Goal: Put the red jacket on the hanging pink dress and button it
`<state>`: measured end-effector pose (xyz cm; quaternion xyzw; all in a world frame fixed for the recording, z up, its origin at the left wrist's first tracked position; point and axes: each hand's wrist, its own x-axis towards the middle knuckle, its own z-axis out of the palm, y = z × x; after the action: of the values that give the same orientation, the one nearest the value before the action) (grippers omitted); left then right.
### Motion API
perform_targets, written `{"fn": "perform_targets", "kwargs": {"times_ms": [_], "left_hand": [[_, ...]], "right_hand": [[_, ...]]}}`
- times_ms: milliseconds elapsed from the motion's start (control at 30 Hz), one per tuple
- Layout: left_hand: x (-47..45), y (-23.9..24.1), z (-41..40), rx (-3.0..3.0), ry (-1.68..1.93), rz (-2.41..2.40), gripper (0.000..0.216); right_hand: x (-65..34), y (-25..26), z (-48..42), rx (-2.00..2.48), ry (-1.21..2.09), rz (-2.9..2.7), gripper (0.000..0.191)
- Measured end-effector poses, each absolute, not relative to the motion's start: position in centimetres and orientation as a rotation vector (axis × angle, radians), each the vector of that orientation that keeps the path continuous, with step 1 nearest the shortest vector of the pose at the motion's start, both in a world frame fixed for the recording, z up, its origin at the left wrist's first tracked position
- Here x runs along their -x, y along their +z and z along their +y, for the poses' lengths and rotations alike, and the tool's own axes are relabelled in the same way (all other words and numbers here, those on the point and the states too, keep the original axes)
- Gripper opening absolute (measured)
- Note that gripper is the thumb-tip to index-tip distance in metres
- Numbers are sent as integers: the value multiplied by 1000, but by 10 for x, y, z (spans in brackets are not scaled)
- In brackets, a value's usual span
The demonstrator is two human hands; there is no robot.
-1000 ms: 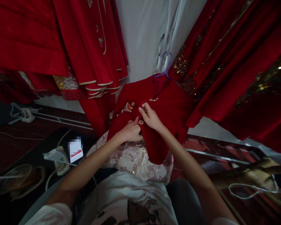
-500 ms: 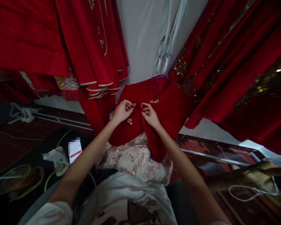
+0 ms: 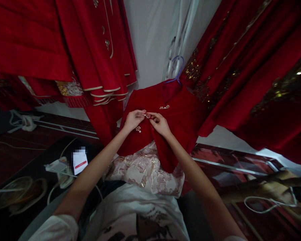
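A red jacket (image 3: pixel 185 117) hangs in front of me on a purple hanger (image 3: pixel 180 72). My left hand (image 3: pixel 134 119) pinches one side of a pearl-and-gold button ornament (image 3: pixel 147 115) at the middle of its front. From the other side, my right hand (image 3: pixel 160 124) grips the jacket's front edge at the same ornament, fingers closed. The fingertips of both hands nearly meet there and hide part of the fastening. Another pearl ornament (image 3: pixel 165 107) lies higher on the jacket, and one more (image 3: pixel 138 129) sits below my left hand. Under the hem, the front panels spread apart.
Pale brocade fabric (image 3: pixel 142 167) covers my lap. Red garments (image 3: pixel 90 43) with gold trim hang at the left, and sequined red ones (image 3: pixel 240 67) at the right. A lit phone (image 3: pixel 79 162) stands on a dark surface at the left, near cables and a round clear container (image 3: pixel 12 192).
My hands have come together at the middle of the jacket. The two halves of the ornament, apart before, now meet between my fingertips.
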<state>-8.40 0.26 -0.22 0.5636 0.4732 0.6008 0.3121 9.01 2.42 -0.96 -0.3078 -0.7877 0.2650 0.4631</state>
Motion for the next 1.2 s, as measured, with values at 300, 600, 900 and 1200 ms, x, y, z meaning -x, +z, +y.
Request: {"fn": "perform_targets", "kwargs": {"times_ms": [300, 600, 900, 1200], "left_hand": [[82, -3, 0, -1439, 1628, 1215, 27], [82, -8, 4, -1366, 1678, 1165, 29], [80, -9, 5, -1355, 1692, 1165, 28], [80, -10, 5, -1634, 1647, 1396, 24]], "right_hand": [[-91, -9, 22, 758, 632, -1945, 39], [-90, -11, 23, 738, 621, -1937, 41], [-89, -9, 19, 780, 606, -1949, 44], [-89, -8, 17, 795, 592, -1955, 45]]}}
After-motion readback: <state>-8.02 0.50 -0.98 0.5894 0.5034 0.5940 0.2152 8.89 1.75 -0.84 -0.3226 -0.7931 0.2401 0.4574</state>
